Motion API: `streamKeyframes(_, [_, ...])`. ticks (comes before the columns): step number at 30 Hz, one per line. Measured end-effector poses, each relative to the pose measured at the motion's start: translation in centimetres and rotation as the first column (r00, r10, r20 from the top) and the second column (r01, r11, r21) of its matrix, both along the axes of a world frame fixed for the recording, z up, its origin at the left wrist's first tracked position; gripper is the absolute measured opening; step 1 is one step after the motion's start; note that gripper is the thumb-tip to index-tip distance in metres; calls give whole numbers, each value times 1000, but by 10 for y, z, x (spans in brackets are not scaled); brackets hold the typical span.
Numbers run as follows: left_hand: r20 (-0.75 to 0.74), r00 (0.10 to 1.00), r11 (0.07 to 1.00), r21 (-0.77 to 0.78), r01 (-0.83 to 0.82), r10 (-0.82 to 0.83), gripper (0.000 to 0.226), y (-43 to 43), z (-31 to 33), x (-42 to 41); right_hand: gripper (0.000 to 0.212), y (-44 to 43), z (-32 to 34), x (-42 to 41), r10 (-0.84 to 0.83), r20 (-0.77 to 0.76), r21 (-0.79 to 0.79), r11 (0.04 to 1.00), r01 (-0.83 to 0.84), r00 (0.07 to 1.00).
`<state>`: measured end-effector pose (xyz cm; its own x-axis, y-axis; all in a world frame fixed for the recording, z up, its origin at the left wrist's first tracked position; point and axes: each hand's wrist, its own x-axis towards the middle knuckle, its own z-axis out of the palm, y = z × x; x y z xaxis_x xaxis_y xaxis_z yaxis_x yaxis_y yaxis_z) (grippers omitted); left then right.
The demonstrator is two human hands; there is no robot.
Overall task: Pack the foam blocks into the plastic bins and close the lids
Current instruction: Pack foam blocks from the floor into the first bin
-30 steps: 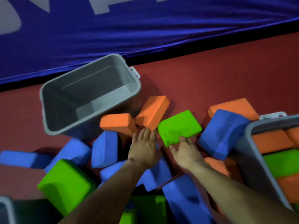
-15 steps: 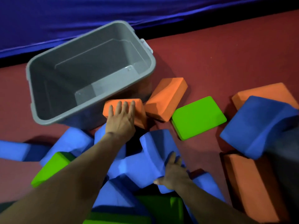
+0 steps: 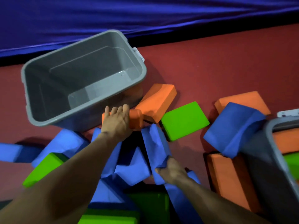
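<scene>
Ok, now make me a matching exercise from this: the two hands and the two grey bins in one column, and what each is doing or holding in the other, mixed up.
Column one
1. left hand
2. right hand
3. grey bin by the blue mat
4. grey bin at the right edge

Column two
A. has orange and green blocks inside
B. grips a blue block
C. has nothing inside
D. lies on an orange block

Pairs: 1-D, 2-B, 3-C, 4-A
</scene>
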<state>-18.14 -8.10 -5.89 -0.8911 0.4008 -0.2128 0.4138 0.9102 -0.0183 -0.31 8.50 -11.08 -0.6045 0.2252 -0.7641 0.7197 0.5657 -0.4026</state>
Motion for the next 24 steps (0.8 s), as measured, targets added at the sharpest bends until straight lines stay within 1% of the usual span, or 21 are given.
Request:
streamKeyframes(2, [9,999,998,29,-52,51,91,9,27,18,40,13,30,4,-71,-16,-9,997,71,997])
streamKeyframes(3, [22,996,995,36,-88,87,100,13,39,29,40,20,46,7,-127,-33,-29,992,126,991])
streamKeyframes(4, [30,992,991,52,-124,122,100,18,52,41,37,27,63,11,-196,-45,-63,979,193,980])
streamKeyframes(6, [17,983,975,123,-184,183,87,27,78,69,29,40,99,21,-340,-47,-135,934,331,939])
streamKeyframes(7, [22,977,963,164,-212,212,84,32,92,82,26,46,117,27,-402,-49,-173,905,389,914])
streamKeyframes(9, [100,964,946,191,-262,247,89,42,120,111,25,56,148,41,-495,-75,-229,853,468,865])
streamKeyframes(11, [160,961,941,221,-257,225,102,53,138,140,27,62,178,58,-535,-123,-251,832,495,836])
streamKeyframes(12, [194,959,927,274,-257,208,104,59,149,155,29,64,193,69,-550,-153,-249,825,507,821])
streamKeyframes(13, [245,950,902,337,-272,195,101,65,161,172,31,65,209,81,-569,-172,-249,815,523,804])
streamKeyframes(15, [345,920,852,411,-325,185,85,78,190,204,32,65,238,104,-606,-183,-258,789,557,774])
streamKeyframes(16, [356,915,835,432,-340,189,80,83,205,220,32,65,251,116,-614,-196,-256,785,564,765])
streamKeyframes(18, [353,910,808,458,-372,219,81,91,233,252,32,67,276,145,-593,-253,-215,805,553,765])
streamKeyframes(20, [340,912,776,501,-384,231,81,93,254,283,43,72,291,171,-565,-318,-182,824,536,761])
streamKeyframes(22, [334,907,740,536,-407,257,81,95,271,308,69,76,306,196,-552,-339,-181,833,523,762])
streamKeyframes(23, [332,902,721,549,-422,275,81,96,278,321,86,76,313,209,-563,-344,-202,826,526,751])
streamKeyframes(24, [330,897,703,561,-436,294,82,96,286,333,96,75,321,221,-568,-343,-230,823,519,748])
